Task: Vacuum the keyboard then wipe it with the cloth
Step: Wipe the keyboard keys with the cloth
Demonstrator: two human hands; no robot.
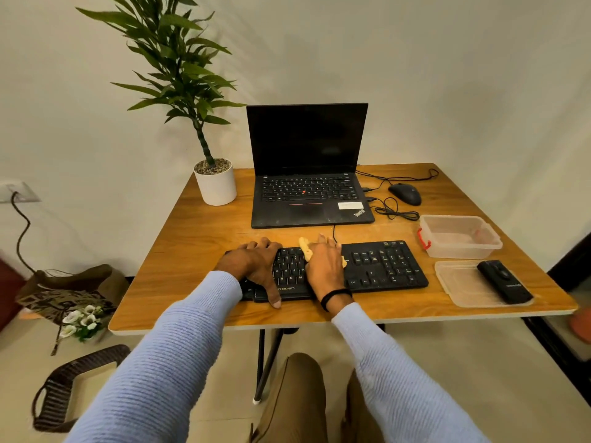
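A black keyboard [383, 266] lies near the front edge of the wooden table [192, 244]. My left hand [256, 263] rests flat on its left part, fingers spread, thumb down over the front edge. My right hand [324, 266] presses a yellow cloth [304, 249] onto the keys in the middle of the keyboard; most of the cloth is hidden under my palm. A small black handheld vacuum [503, 281] lies on a clear plastic lid [460, 289] to the right of the keyboard.
An open black laptop [307, 174] stands behind the keyboard. A potted plant [216, 183] is at the back left, a black mouse [404, 193] with loose cables at the back right. A clear plastic box [460, 238] sits right of the keyboard.
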